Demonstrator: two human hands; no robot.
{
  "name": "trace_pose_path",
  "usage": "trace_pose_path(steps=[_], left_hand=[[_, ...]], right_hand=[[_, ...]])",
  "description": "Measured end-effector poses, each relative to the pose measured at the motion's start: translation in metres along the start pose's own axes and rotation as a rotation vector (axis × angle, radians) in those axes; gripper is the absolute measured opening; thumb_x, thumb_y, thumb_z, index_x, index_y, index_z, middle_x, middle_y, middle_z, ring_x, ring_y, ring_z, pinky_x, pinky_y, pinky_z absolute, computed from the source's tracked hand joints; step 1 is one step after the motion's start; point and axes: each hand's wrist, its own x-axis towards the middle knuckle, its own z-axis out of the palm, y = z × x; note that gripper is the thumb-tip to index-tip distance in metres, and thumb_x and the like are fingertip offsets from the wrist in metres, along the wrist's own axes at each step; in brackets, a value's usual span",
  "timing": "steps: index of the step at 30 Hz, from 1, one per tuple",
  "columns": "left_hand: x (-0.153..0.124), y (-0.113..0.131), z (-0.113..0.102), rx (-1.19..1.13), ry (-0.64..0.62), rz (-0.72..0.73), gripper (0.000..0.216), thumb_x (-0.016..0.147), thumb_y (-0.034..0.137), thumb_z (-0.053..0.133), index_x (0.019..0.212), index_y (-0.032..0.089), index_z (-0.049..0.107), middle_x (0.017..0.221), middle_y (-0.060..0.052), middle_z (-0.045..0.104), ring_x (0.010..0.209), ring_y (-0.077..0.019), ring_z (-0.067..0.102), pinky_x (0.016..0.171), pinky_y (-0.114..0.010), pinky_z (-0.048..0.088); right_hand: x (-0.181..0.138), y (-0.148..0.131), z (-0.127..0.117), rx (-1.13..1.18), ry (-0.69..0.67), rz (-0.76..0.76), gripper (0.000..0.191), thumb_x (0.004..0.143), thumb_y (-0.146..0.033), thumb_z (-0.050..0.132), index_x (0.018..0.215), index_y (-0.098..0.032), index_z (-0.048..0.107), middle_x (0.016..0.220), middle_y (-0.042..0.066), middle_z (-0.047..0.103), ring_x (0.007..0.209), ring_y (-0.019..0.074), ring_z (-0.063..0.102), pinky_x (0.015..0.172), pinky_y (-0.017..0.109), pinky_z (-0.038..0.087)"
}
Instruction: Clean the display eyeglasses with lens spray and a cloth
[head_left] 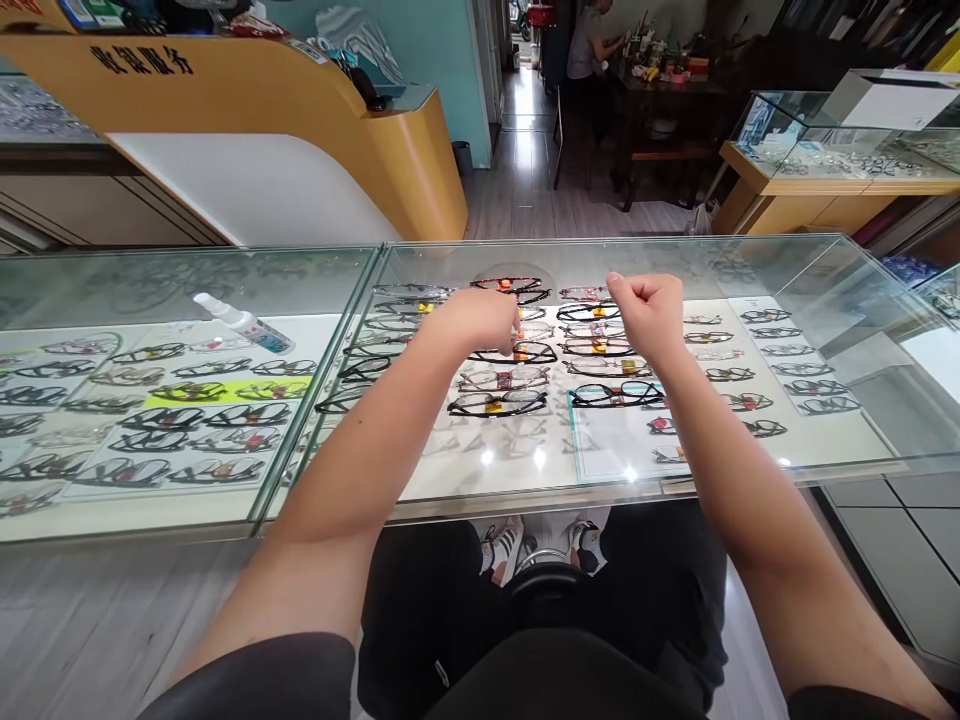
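Currently both hands sit at frame centre, over the glass counter [750, 262]. Left hand [480, 318]: fingers curled into a loose fist, knuckles up, resting on or just above the glass; whether anything is pinched inside cannot be told. Right hand [651, 312]: clenched, thumb side up, nothing visible in it, just right of the left hand and apart from it.

Under the glass, directly below and between the hands: rows of spectacle frames [517, 352] laid on a white tray, several with small orange tags. A black-rimmed pair [497, 403] lies lowest in the left column; another dark pair [616, 394] lies beside it at the right, on a teal-edged sheet.

Left of centre: white spray bottle [244, 323] lying on its side on top of the glass, well apart from both hands. More frames fill the left case [150, 420].

Upper left: orange service desk [315, 110]. Top centre, far off: a seated person [589, 45] at a dark table.
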Motion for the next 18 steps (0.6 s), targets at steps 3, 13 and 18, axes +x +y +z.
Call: trace_pose_path(steps=[3,13,18], left_hand=[[0.001,0.001,0.001,-0.020,-0.004,-0.002,0.058,0.082,0.032,0.080,0.140,0.027,0.080,0.134,-0.011,0.082,0.117,-0.0342,0.076,0.093,-0.035,0.056],[0.008,-0.005,0.009,-0.113,0.092,0.001,0.045,0.069,0.026,0.089,0.114,0.027,0.088,0.116,-0.011,0.085,0.107,-0.0375,0.079,0.093,-0.037,0.057],[0.014,-0.014,0.009,-0.113,0.246,-0.055,0.037,0.071,0.026,0.087,0.107,0.029,0.089,0.111,-0.011,0.085,0.104,-0.0383,0.078,0.090,-0.040,0.057]], right_hand=[[0.000,0.000,0.000,-0.003,-0.003,-0.005,0.064,0.103,-0.045,0.062,0.062,-0.026,0.017,0.062,-0.006,0.014,0.060,0.0099,0.015,0.061,0.035,0.014],[0.000,0.000,-0.001,-0.010,-0.019,0.004,0.067,0.104,-0.052,0.062,0.061,-0.026,0.018,0.062,-0.006,0.014,0.060,0.0100,0.014,0.062,0.036,0.012],[0.000,-0.001,-0.001,-0.004,-0.023,0.005,0.067,0.103,-0.053,0.062,0.060,-0.026,0.019,0.061,-0.006,0.014,0.059,0.0097,0.015,0.061,0.036,0.012]])
